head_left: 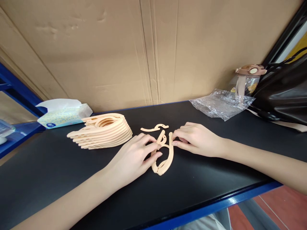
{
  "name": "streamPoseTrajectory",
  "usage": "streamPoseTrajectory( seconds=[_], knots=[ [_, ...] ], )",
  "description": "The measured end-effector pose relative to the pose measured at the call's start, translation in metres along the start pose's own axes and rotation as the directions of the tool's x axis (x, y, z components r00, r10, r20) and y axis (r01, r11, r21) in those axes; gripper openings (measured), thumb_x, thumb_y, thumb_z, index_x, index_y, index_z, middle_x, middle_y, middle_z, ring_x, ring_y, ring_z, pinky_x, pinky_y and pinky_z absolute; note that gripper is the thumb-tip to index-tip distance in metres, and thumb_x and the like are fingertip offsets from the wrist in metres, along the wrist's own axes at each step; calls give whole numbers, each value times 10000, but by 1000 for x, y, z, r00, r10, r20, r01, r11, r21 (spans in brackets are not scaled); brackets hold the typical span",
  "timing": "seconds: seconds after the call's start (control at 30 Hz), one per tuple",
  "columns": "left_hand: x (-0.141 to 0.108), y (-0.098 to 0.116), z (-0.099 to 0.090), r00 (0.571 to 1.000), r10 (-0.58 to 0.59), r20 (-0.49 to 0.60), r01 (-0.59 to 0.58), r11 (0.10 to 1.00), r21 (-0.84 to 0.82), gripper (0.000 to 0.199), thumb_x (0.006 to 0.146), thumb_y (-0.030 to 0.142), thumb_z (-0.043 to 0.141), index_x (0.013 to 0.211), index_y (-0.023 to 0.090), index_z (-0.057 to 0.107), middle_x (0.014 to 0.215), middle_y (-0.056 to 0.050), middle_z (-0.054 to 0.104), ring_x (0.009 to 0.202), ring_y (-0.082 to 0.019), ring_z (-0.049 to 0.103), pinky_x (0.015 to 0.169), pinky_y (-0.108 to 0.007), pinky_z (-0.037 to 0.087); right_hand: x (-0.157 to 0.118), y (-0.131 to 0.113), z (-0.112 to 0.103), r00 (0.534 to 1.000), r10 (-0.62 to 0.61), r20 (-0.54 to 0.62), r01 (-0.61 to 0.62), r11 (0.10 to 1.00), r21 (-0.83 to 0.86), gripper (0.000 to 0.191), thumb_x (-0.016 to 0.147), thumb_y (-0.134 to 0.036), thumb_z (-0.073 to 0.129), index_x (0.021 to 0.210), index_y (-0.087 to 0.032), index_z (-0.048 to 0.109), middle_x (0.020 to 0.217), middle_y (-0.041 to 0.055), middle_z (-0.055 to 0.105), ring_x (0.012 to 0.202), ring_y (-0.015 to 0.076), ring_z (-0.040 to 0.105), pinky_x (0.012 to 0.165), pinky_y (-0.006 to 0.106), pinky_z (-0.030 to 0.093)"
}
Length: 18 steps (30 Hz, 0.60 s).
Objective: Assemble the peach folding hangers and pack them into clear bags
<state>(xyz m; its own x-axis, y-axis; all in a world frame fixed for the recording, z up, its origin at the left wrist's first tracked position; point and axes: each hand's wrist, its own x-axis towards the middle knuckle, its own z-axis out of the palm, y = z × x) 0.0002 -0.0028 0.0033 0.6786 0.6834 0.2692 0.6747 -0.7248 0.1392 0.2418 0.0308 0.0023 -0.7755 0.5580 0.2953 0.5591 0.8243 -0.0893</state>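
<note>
The left hand (137, 156) comes in low from the left, palm down, with its fingers bent and the thumb near them. The right hand (196, 139) comes in from the right, its fingers curled and its thumb held close. Both arms are bare, and the two hands are near each other, not touching.

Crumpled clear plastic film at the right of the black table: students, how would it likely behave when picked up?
The crumpled clear plastic film would probably flop and bend, judging by its many creases. It is see-through and looks thin, so it is likely light for its spread. It might brush the clear bottle with the brown lid, which appears close by.
</note>
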Motion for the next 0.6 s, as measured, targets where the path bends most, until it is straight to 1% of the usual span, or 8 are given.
streamPoseTrajectory(
  seconds=[0.1,0.17,0.2,0.27,0.33,0.4,0.5,0.6],
  knots=[
    [0,0,-2,999,-27,-22,27,1000,-14,174,910,271,534,959,224,694,996,-27,663,938,-200,579,811,-358,488,1,3,0,1000,-5,-29,5,1000,9,318,983,-348,388,834,-188,619,670,-1,586,634,138,523,715,300,391],
    [1,1,-2,999,-47,-21,47,999,-23,140,887,246,560,915,223,694,956,-18,675,929,-200,583,800,-357,485,2,6,1,997,13,-76,-12,1000,12,319,983,-350,384,881,-184,636,738,20,610,690,151,542,724,306,412],
    [1,0,-3,998,-55,-20,55,998,-25,129,878,230,565,902,222,691,943,-15,679,927,-201,583,795,-358,484,2,7,1,994,26,-104,-24,1000,14,311,981,-347,385,928,-181,643,808,36,629,741,159,557,744,312,427],
    [0,0,-2,997,-69,-22,68,997,-27,128,871,198,558,893,221,682,942,-12,685,916,-201,585,780,-358,481,4,10,3,990,38,-139,-37,999,13,300,980,-324,385,1062,-184,637,1013,70,643,896,179,579,831,337,446],
    [0,-1,-1,996,-75,-40,73,997,-37,146,879,173,536,900,226,671,962,-5,689,911,-197,588,766,-353,479,4,13,4,991,36,-132,-35,999,10,316,981,-284,377,1195,-205,595,1219,71,601,1054,192,559,938,374,424],
    [-1,-4,1,995,-79,-61,76,996,-49,169,893,151,511,900,229,661,982,3,690,910,-190,589,754,-342,480,5,16,6,995,27,-101,-26,1000,12,350,981,-246,363,1279,-222,546,1331,50,555,1157,195,523,1000,403,392],
    [-2,-7,2,994,-79,-75,76,997,-34,225,915,124,459,923,229,658,1004,-5,677,911,-187,581,763,-340,483,4,19,8,998,-1,-59,2,1000,15,373,981,-220,351,1313,-210,521,1354,47,553,1219,199,495,1024,421,376],
    [-2,-10,3,994,-80,-79,80,997,-10,279,930,108,405,954,225,658,1030,-24,652,937,-192,565,792,-350,480,4,20,10,999,-20,-49,20,1000,0,358,980,-232,362,1284,-200,548,1308,57,591,1200,208,514,1022,430,369]
  ],
)
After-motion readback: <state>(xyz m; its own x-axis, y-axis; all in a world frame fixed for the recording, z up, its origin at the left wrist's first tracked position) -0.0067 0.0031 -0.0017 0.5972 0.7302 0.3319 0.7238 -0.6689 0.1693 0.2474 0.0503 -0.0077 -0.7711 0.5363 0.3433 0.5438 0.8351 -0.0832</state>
